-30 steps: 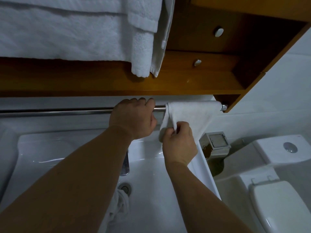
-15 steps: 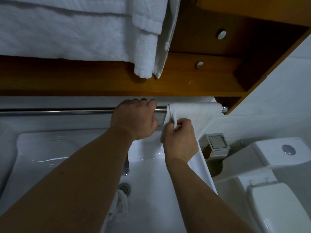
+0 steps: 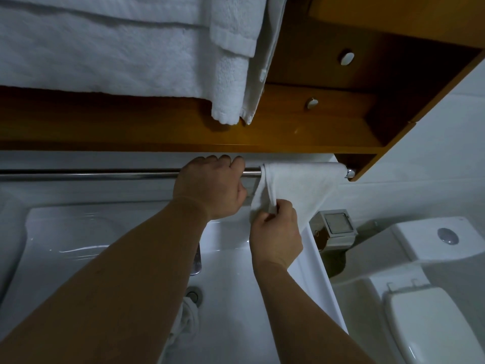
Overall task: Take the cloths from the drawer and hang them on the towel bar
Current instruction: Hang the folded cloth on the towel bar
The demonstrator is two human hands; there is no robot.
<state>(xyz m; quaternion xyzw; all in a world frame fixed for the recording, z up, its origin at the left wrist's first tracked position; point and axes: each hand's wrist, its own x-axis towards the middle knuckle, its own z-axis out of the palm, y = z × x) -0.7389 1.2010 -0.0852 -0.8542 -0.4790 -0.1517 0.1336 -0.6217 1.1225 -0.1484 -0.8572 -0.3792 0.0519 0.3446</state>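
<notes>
Above the sink (image 3: 78, 248), the towel bar (image 3: 105, 174) carries one cloth (image 3: 301, 185) at its three-o'clock end. The left hand (image 3: 210, 187) clenches the bar; the right hand (image 3: 275, 232) has slid its pinching grip lower, straightening the cloth's edge. Another cloth (image 3: 187, 319) waits at six o'clock.

The scene is dim, with a cool bluish cast over the white surfaces. Soft glare streaks lie on the sink (image 3: 65, 248) below the left hand (image 3: 210, 187), and a faint gleam runs along the bar (image 3: 105, 174) to its left. The shelf (image 3: 288, 132) above the hands is in deep shadow. Straight lines bow toward the edges. Focus is fairly sharp throughout.
</notes>
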